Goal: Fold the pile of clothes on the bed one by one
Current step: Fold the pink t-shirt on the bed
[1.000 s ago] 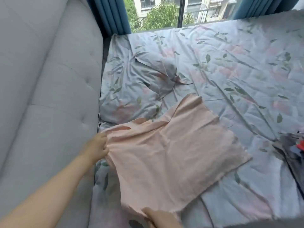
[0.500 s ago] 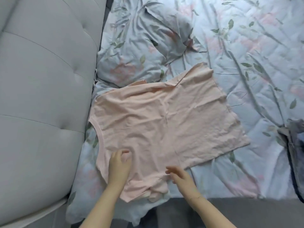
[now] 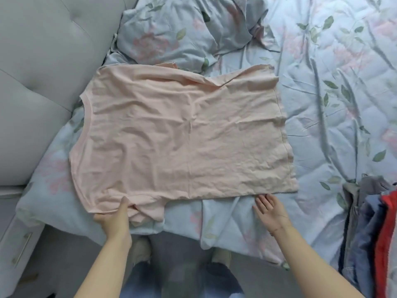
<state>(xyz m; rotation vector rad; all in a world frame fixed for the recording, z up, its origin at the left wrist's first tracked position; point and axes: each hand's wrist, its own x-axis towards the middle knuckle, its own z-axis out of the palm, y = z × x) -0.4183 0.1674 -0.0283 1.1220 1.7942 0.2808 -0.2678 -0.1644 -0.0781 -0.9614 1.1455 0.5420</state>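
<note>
Pink shirt (image 3: 182,134) lies flat; I see left hand (image 3: 115,220) pinching its sleeve, right hand (image 3: 271,210) spread at the hem.

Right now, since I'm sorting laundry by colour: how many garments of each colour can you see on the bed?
Peach-pink: 1, the shirt spread flat
Grey: 1, in the pile at the right edge
Blue: 1
Red: 1
Total: 4 visible; the pile is cut off by the frame, so more may be hidden.
</note>
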